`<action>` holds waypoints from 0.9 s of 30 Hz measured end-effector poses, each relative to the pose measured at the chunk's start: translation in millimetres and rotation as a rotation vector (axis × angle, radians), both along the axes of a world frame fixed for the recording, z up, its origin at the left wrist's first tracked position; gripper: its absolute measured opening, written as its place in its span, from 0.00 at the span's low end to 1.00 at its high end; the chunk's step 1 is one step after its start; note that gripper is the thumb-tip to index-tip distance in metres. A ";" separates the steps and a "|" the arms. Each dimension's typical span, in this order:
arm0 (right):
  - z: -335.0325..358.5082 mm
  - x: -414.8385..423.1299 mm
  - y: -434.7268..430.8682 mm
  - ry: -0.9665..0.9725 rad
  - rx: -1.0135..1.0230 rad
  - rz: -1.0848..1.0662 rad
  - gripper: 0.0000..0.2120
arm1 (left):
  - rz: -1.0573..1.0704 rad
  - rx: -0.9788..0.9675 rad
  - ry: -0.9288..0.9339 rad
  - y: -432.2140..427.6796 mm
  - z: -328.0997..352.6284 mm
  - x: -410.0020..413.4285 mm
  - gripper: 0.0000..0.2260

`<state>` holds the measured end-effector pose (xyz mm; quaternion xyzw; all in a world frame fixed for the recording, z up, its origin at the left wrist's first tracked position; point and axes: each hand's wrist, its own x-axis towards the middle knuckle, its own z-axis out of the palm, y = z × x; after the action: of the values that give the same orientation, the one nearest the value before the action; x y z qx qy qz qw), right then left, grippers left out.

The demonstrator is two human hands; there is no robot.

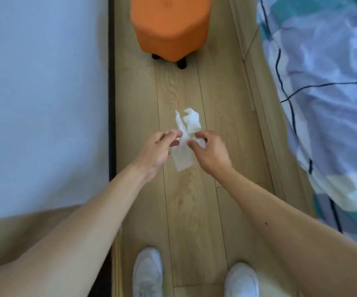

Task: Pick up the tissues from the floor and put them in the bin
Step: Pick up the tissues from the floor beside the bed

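White tissues hang crumpled between my two hands above the wooden floor. My right hand is closed on the tissue's right side, with paper showing between its fingers. The thumb and fingertips of my left hand touch the tissue's left edge, the fingers loosely spread. A flat flap of tissue droops below both hands. No bin is in view.
An orange stool on black feet stands ahead on the floor strip. A white surface lies along the left, and a bed with a patterned quilt runs along the right. My white shoes show at the bottom.
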<state>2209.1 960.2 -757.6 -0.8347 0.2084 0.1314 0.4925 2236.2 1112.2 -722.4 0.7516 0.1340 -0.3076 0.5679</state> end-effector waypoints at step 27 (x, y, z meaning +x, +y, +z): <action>371.0 -376.4 -138.1 -0.110 0.175 -1.187 0.19 | -1.088 0.010 -0.507 -221.8 343.4 -295.2 0.27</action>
<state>1832.7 822.1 -386.6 -0.5375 0.6015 -0.1925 0.5588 1941.0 890.4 -379.0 0.7651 -0.4082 -0.3645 0.3394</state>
